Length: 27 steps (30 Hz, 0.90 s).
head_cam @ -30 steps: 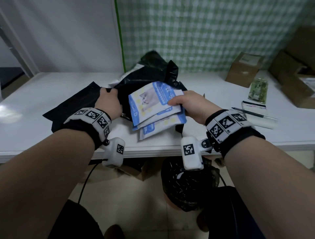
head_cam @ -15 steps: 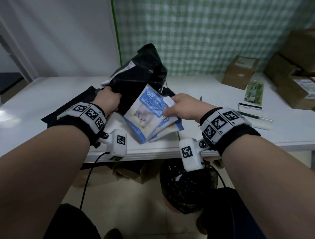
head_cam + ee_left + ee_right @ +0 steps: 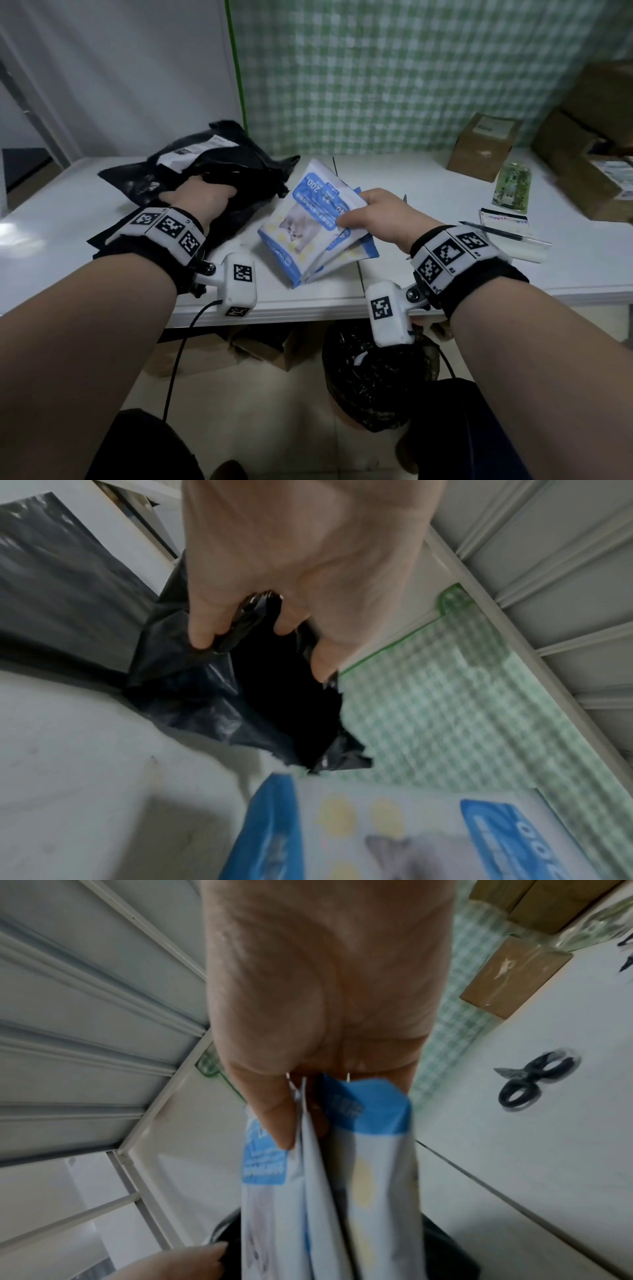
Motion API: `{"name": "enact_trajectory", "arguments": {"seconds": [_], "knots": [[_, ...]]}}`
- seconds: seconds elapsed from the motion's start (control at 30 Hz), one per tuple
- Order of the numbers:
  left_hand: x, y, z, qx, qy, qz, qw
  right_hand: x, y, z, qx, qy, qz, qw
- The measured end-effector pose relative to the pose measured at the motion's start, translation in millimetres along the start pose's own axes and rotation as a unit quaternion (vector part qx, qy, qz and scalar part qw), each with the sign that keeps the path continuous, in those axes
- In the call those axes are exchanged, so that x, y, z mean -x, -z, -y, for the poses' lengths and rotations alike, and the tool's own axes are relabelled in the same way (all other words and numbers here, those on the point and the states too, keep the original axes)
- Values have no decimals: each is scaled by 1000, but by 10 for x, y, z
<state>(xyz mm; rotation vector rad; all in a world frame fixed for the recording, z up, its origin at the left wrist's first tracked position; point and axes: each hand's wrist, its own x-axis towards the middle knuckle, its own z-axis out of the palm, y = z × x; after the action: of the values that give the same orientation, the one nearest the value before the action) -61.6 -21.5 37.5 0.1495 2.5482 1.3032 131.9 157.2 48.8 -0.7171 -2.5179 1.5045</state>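
Blue packets (image 3: 301, 226) pinched in right hand (image 3: 380, 216) are now outside black bag (image 3: 246, 174) that left hand (image 3: 202, 202) grips.

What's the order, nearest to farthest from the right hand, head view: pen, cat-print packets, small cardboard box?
1. cat-print packets, pinched in the right hand itself.
2. pen, just to its right.
3. small cardboard box, far back right.

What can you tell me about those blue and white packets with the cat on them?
The packets are a fanned stack of flat, glossy, soft pouches, white with blue borders, yellow spots, a grey cat picture and the number 200. The right hand pinches them at one end, thumb on top, holding them tilted over the white table, beside the black bag.
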Motion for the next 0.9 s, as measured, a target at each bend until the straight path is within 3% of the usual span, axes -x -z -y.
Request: {"name": "enact_trajectory", "arguments": {"seconds": [0.07, 0.17, 0.27, 0.47, 0.67, 0.9], "knots": [[128, -41, -7, 52, -1, 74, 996, -16, -2, -45, -24, 8, -21, 999], [323, -168, 21, 14, 5, 220, 975, -23, -33, -94, -67, 15, -37, 997], [432, -286, 105, 76, -13, 305, 949, -11, -70, -150, -136, 18, -40, 990], [435, -484, 263, 251, -5, 300, 920, 29, -149, -238, -197, 29, -21, 980], [456, -536, 246, 282, -62, 271, 919, -10, -212, -282, -175, 41, -87, 980], [407, -588, 358, 254, -140, 200, 936, -45, -304, -394, -208, 15, -90, 974]]}}
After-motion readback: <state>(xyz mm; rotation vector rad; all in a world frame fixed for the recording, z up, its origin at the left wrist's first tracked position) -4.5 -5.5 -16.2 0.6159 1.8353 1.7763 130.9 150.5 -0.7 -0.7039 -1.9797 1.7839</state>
